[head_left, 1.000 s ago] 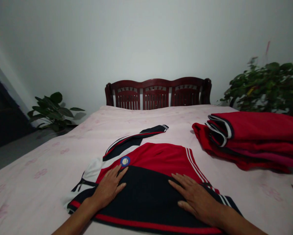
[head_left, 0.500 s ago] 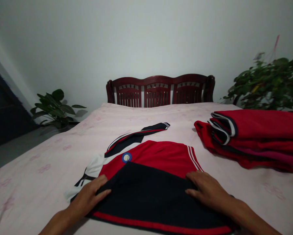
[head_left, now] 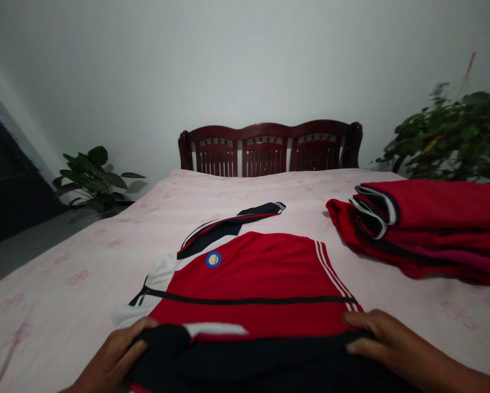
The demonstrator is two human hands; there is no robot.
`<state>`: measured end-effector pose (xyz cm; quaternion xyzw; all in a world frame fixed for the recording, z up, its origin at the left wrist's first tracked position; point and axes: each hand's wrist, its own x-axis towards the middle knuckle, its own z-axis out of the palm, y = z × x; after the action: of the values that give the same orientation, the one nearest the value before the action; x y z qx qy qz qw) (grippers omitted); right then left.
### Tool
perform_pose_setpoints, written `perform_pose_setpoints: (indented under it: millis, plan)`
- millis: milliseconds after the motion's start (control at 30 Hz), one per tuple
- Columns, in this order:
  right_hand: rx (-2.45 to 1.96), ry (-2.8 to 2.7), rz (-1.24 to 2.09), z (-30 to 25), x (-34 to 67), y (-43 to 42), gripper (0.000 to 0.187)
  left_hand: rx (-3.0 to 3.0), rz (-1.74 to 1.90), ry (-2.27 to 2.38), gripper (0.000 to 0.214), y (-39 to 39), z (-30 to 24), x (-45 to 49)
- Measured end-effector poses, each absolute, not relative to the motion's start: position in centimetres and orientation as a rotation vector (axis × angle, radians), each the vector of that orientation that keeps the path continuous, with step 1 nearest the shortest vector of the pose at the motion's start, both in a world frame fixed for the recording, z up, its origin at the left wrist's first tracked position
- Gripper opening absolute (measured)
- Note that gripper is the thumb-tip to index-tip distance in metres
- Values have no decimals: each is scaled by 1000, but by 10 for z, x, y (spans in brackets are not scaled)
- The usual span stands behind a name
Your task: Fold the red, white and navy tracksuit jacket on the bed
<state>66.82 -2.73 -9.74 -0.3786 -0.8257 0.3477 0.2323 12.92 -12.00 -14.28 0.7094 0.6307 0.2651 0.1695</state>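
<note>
**Black fold gripped at the near edge**

Your left hand and right hand curl closed on the black fold of the red jacket, lying flat mid-bed; folded red clothes lie right.

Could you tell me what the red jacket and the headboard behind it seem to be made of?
The red jacket looks like a synthetic knit, perhaps polyester: it has a soft matte sheen and folds limply, though the exact fibre cannot be told. The headboard looks like wood with a glossy dark red finish, judging by its slats and shaped top rail.
</note>
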Motion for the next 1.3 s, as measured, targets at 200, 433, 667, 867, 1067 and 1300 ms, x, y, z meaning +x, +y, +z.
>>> perform_pose_setpoints:
  millis: [200, 433, 667, 867, 1067, 1300]
  plan:
    - [-979, -2525, 800, -122, 653, 22, 43, 1810, 238, 1804, 45, -76, -129, 144]
    - [-969, -2583, 222, -116, 635, -10, 46, 1791, 28, 2113, 41, -93, -141, 139]
    - [-944, -2600, 456, -134, 660, -8, 43, 1879, -126, 2317, 40, -94, -135, 140]
    - [-1215, -2468, 161, -103, 638, 97, 23, 1886, 384, 2333, 36, -12, -93, 162]
    - [-1514, -2563, -94, -98, 583, 187, 25, 2264, 524, 1996, 33, 80, -116, 215]
    - [-1700, -2579, 8, -112, 580, 213, 34, 2474, 318, 1922, 43, 105, -165, 215]
